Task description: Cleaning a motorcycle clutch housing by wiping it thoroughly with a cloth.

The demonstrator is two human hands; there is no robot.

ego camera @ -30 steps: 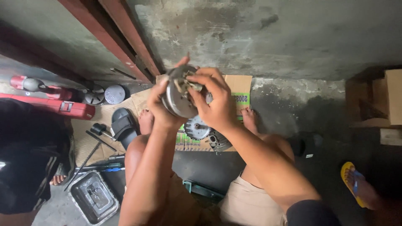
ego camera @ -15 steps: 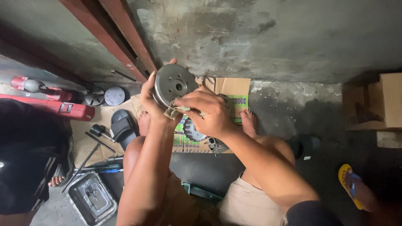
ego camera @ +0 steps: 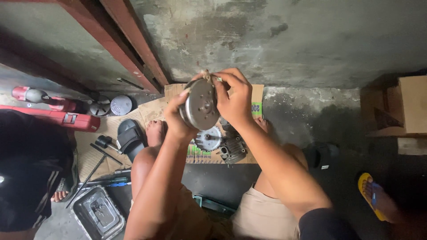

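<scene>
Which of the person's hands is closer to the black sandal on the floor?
Left. The left hand grips the round metal part just right of the black sandal; the right hand holds the part's far side.

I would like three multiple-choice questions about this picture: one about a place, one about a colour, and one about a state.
1. Where is the round metal part?
A. on the cardboard
B. held up between both hands
C. in the metal tray

2. What colour is the sandal of the other person's foot at the lower right?
A. yellow
B. red
C. white

3. How does the right hand stand?
A. flat on the floor
B. hanging free and open
C. closed on the part's top edge

Answers:
1 B, the left hand and the right hand grip it above the cardboard.
2 A, the sandal is yellow.
3 C, its fingers curl over the rim.
</scene>
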